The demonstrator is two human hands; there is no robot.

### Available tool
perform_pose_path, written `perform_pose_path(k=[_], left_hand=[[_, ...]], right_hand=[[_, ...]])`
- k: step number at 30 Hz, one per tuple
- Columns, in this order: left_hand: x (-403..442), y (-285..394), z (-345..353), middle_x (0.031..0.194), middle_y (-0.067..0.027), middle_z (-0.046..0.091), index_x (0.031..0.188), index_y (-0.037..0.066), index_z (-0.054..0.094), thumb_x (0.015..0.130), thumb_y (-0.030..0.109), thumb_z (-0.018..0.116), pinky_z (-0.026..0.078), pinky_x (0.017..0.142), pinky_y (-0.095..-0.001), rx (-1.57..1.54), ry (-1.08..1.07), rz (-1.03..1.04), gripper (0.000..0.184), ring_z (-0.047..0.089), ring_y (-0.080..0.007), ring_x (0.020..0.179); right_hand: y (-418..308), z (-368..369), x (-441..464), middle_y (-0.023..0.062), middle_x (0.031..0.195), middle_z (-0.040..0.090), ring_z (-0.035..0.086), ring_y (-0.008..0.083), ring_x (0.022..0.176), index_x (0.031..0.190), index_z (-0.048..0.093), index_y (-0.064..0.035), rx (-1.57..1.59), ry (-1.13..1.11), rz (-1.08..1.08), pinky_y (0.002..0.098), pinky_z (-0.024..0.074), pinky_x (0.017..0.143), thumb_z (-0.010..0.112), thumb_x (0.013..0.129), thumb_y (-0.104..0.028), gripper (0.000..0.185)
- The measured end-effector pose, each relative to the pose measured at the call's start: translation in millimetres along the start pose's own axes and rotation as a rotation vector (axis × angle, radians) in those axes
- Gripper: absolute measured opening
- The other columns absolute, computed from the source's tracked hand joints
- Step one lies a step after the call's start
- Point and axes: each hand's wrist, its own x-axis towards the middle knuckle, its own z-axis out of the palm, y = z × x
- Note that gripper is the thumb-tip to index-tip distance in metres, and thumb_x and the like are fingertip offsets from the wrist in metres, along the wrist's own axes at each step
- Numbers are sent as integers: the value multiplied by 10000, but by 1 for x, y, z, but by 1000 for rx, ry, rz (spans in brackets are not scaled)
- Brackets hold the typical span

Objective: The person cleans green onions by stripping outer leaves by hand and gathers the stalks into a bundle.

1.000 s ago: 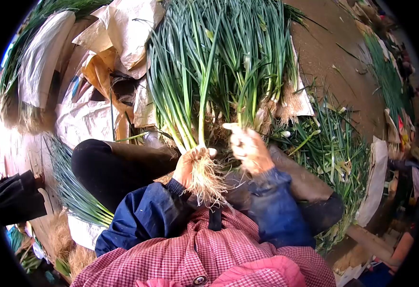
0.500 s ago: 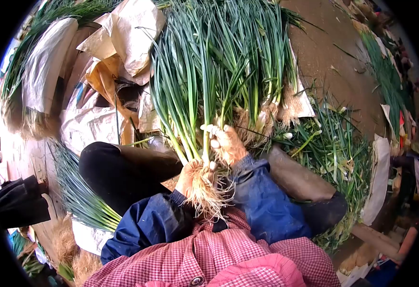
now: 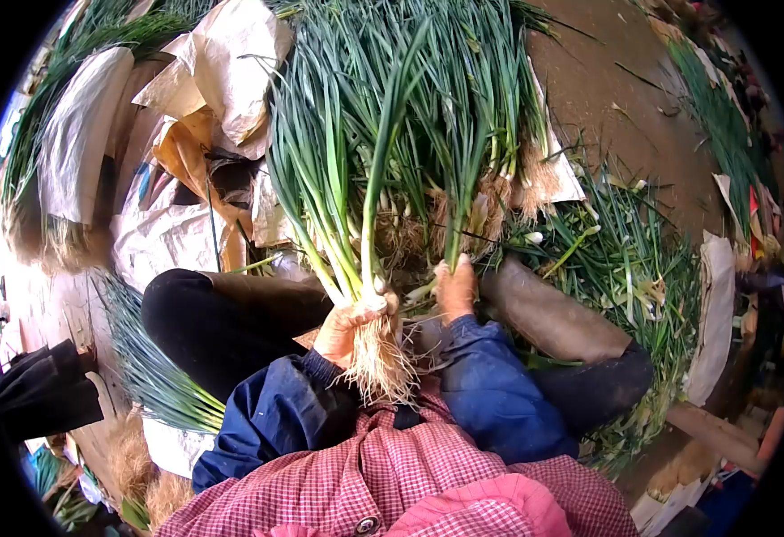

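My left hand (image 3: pixel 342 331) is closed around the white lower ends of a bunch of green onions (image 3: pixel 345 259). Their pale roots hang below the fist toward my lap, and the leaves point away from me. To the right, my right hand (image 3: pixel 456 291) grips a green onion (image 3: pixel 455 228) near its base; whether there is more than one stalk in it I cannot tell. Both hands are between my bent knees. Just beyond them lies a large pile of green onions (image 3: pixel 436 98), roots toward me.
Loose leaves and trimmings (image 3: pixel 625 259) cover the ground at right. White and tan sacking (image 3: pixel 231 72) lies crumpled at upper left. More green onions (image 3: pixel 154 353) rest beside my left knee, and a wrapped bundle (image 3: pixel 83 134) is at far left.
My right hand has moved right, away from the bunch, and now grips a green onion by its base. My left hand still holds the bunch, with the roots hanging straighter.
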Motion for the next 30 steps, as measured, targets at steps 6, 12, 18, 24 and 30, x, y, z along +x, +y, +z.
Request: perform_pose_path(k=[6, 12, 18, 24, 30], left_hand=[[5, 17, -25, 693, -22, 472, 838, 53, 502, 756, 77, 607, 444, 502, -240, -29, 99, 44, 135, 469, -136, 536], [-2, 40, -7, 674, -30, 413, 793, 69, 415, 803, 91, 491, 347, 470, -243, -254, -382, 234, 79, 398, -127, 522], [1, 37, -35, 700, -67, 491, 930, 63, 516, 747, 132, 542, 381, 488, -271, -287, -108, 25, 197, 452, -164, 553], [-23, 53, -23, 880, -109, 517, 1069, 46, 488, 769, 156, 532, 447, 512, -266, -249, -226, 55, 322, 500, -145, 580], [-6, 95, -21, 850, -129, 526, 971, 14, 508, 726, 28, 508, 419, 516, -271, -28, 102, 282, 246, 502, -153, 574]], right_hand=[[3, 25, 45, 43, 725, 543, 515, 151, 605, 950, 538, 9, -75, -199, -3, 306, 429, 518, 586, 818, -139, 204], [1, -184, 30, 119, 919, 519, 551, 174, 716, 1137, 437, -5, -29, 341, -72, 277, 466, 541, 541, 806, -60, 351], [-87, -129, -15, 166, 1076, 527, 582, 185, 761, 1238, 400, -19, -81, -244, -333, 273, 502, 589, 486, 799, -10, 447], [-110, 12, -47, 134, 880, 610, 587, 189, 714, 1126, 531, -25, -458, -992, -659, 319, 506, 629, 448, 832, -66, 309], [-116, -58, 11, 93, 857, 587, 575, 136, 708, 1249, 440, -28, -1117, -457, -438, 265, 468, 549, 345, 900, -97, 368]])
